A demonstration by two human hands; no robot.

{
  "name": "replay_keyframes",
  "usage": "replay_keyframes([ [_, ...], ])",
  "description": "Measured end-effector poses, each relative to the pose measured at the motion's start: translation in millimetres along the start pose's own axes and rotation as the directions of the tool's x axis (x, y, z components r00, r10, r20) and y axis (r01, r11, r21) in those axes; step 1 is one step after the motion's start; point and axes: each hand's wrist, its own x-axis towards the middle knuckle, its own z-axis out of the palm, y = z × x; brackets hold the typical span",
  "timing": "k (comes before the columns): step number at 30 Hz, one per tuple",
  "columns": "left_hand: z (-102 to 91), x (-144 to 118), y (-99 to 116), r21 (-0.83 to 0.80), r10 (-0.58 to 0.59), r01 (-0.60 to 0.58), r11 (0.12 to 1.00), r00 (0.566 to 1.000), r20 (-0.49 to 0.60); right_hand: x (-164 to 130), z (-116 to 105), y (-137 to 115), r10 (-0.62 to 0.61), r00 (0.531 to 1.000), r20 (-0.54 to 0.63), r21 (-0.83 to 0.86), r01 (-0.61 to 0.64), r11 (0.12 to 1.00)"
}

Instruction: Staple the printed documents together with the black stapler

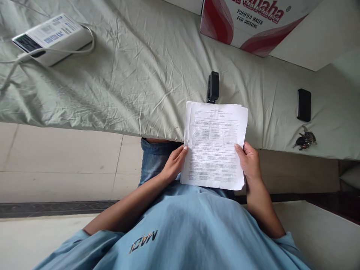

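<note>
Between both hands is a stack of printed paper sheets, its edges slightly out of line at the left and top. My left hand grips the stack's left edge, thumb on the front and fingers partly hidden behind. On the right edge, my right hand pinches the sheets, thumb on top and the other fingers mostly behind. Just beyond the top edge of the paper lies a black stapler on the cloth-covered surface, its near end close to or under the sheets.
A pale green cloth covers the wrinkled surface ahead. At the far left sits a white box-shaped device with a cable. A red and white carton stands at the back. To the right lie a black phone-like object and a bunch of keys.
</note>
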Motion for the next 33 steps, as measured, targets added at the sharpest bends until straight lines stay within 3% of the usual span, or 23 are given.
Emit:
replay_keyframes([
  [4, 0.6, 0.1, 0.1, -0.020, -0.006, 0.005, 1.000, 1.000, -0.020, 2.8, -0.8, 3.9, -0.095, 0.982, -0.165, -0.136, 0.073, 0.988],
  [7, 1.4, 0.4, 0.7, -0.050, -0.015, 0.014, 0.999, 0.999, -0.035, 3.7, -0.9, 4.5, -0.139, 0.964, -0.224, -0.175, 0.101, 0.979],
  [15, 2.3, -0.7, 4.1, -0.025, -0.038, 0.037, 0.999, 0.998, -0.043, 5.4, 5.6, 1.5, -0.116, 0.973, -0.202, 0.005, 0.119, 0.993],
  [33, 5.4, -0.5, 6.6, -0.013, 0.006, -0.005, 1.000, 1.000, 0.025, 7.0, 16.0, -19.3, -0.077, 0.984, -0.160, 0.092, 0.092, 0.992],
])
